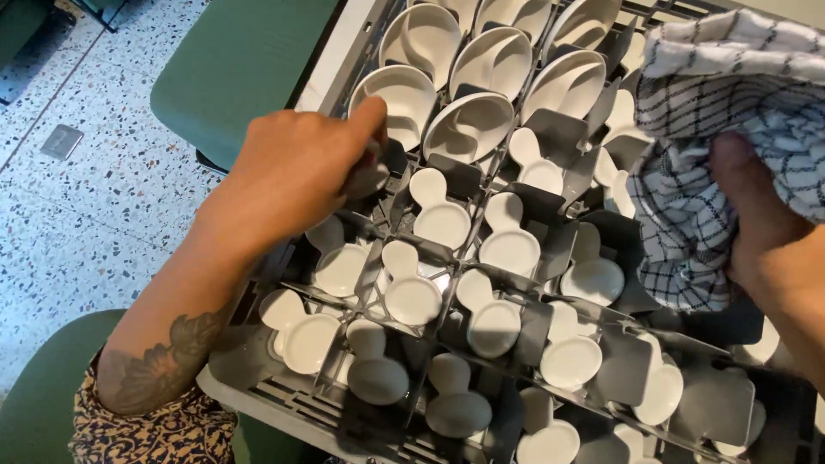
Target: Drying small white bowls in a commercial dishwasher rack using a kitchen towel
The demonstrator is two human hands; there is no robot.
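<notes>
A grey dish rack (258,387) holds several small white dishes with tab handles, standing on edge in rows. My left hand (296,172) reaches into the rack's left side, fingers closing on one white dish (369,176) that is mostly hidden under them. My right hand (756,215) at the right grips a white cloth with a dark check pattern (730,112), bunched above the rack's right side. Larger white bowls (468,125) stand at the rack's far end.
Green padded seats (236,64) lie beyond the rack at upper left and another at lower left (39,387). Speckled terrazzo floor (77,215) shows on the left. Grey dividers separate the dishes.
</notes>
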